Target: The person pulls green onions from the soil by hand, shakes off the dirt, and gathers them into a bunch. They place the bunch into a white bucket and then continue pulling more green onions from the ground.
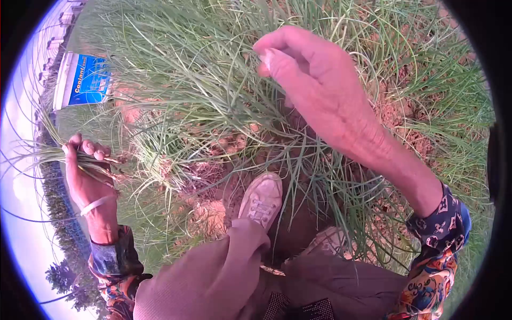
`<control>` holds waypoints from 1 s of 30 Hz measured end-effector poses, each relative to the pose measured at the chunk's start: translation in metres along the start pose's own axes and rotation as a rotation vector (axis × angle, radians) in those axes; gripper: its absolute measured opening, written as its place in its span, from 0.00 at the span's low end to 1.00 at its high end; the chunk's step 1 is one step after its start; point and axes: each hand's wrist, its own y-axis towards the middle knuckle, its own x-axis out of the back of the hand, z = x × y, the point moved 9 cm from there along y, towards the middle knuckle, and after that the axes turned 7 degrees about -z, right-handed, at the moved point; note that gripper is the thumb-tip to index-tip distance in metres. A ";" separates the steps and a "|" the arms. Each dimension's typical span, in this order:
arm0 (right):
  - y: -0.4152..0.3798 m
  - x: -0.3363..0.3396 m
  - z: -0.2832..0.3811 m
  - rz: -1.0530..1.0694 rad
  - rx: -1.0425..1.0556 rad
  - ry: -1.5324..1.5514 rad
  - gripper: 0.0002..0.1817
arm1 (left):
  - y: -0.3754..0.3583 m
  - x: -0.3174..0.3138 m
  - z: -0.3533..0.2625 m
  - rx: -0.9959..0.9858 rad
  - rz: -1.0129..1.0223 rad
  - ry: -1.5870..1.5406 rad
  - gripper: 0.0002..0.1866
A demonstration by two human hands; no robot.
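Observation:
My left hand (pixel 88 160) is raised at the left, fingers wrapped round a small bunch of scallion seedlings (pixel 45 153). Their thin leaves stick out to the left, and the soil-covered roots point right. My right hand (pixel 309 74) is over the growing scallions (pixel 213 69), with thumb and fingers curled together in a pinch. Whether anything small is between those fingertips, I cannot make out. Close to my foot lies a heap of pulled scallions (pixel 165 168), its tangled reddish roots showing.
A white bucket (pixel 63 80) with a blue "Coolant" label stands at the left among the plants. My light shoe (pixel 262 200) rests on reddish soil (pixel 210 216) between the rows. Trees and a fence line the far left edge.

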 end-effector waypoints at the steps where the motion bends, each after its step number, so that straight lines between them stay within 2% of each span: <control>1: 0.002 0.003 0.000 0.016 0.006 -0.030 0.13 | 0.007 0.032 0.018 0.082 -0.038 -0.024 0.13; 2: 0.003 0.006 0.000 0.026 0.011 -0.063 0.13 | 0.011 0.060 0.040 0.165 -0.069 -0.050 0.14; 4: 0.003 0.008 -0.001 0.054 0.000 -0.118 0.13 | 0.012 0.112 0.101 0.391 -0.264 0.012 0.14; 6: 0.001 0.004 -0.005 0.110 -0.033 -0.163 0.13 | 0.004 0.142 0.156 0.592 -0.200 0.325 0.18; 7: -0.002 0.000 -0.010 0.175 -0.081 -0.216 0.13 | -0.006 0.149 0.154 0.599 -0.175 0.683 0.25; 8: -0.006 -0.001 -0.015 0.235 -0.128 -0.271 0.13 | -0.002 0.163 0.152 0.482 -0.201 0.967 0.31; 9: -0.008 -0.001 -0.019 0.291 -0.174 -0.329 0.13 | 0.011 0.177 0.153 0.245 -0.183 1.023 0.28; 10: -0.012 -0.003 -0.029 0.349 -0.224 -0.372 0.12 | 0.018 0.169 0.141 0.003 -0.165 1.069 0.25; 11: -0.018 -0.009 -0.044 0.408 -0.278 -0.415 0.12 | 0.016 0.166 0.145 -0.021 -0.109 0.983 0.21; 13: -0.028 -0.020 -0.074 0.483 -0.311 -0.479 0.11 | -0.004 0.092 0.121 -0.065 -0.001 0.811 0.15; 14: -0.033 -0.030 -0.090 0.497 -0.284 -0.505 0.10 | -0.017 0.065 0.130 0.017 0.079 0.658 0.09; 15: -0.038 -0.039 -0.113 0.492 -0.265 -0.540 0.10 | -0.035 0.033 0.142 0.131 0.209 0.522 0.09; 16: -0.042 -0.048 -0.136 0.488 -0.247 -0.575 0.10 | -0.051 0.014 0.163 0.146 0.316 0.448 0.09; 17: -0.046 -0.055 -0.155 0.476 -0.280 -0.609 0.09 | -0.069 -0.015 0.172 0.227 0.346 0.445 0.09; 18: -0.050 -0.064 -0.169 0.463 -0.315 -0.639 0.09 | -0.083 -0.027 0.201 0.344 0.436 0.380 0.10; 19: -0.055 -0.071 -0.184 0.451 -0.347 -0.668 0.09 | -0.093 -0.041 0.222 0.370 0.557 0.511 0.14; 20: -0.062 -0.078 -0.198 0.411 -0.349 -0.629 0.09 | -0.099 -0.057 0.232 0.465 0.588 0.497 0.15; 21: -0.071 -0.086 -0.212 0.364 -0.349 -0.585 0.09 | -0.103 -0.069 0.242 0.435 0.608 0.414 0.16; 22: -0.076 -0.091 -0.211 0.318 -0.350 -0.539 0.10 | -0.100 -0.079 0.244 0.212 0.665 0.463 0.18; 24: -0.087 -0.097 -0.194 0.325 -0.257 -0.525 0.13 | -0.099 -0.088 0.270 0.272 0.661 0.500 0.20; 27: -0.098 -0.102 -0.180 0.360 -0.112 -0.545 0.13 | -0.091 -0.112 0.263 -0.010 0.590 0.560 0.26; 30: -0.104 -0.103 -0.173 0.295 0.153 -0.597 0.11 | -0.090 -0.118 0.280 0.213 0.544 0.617 0.30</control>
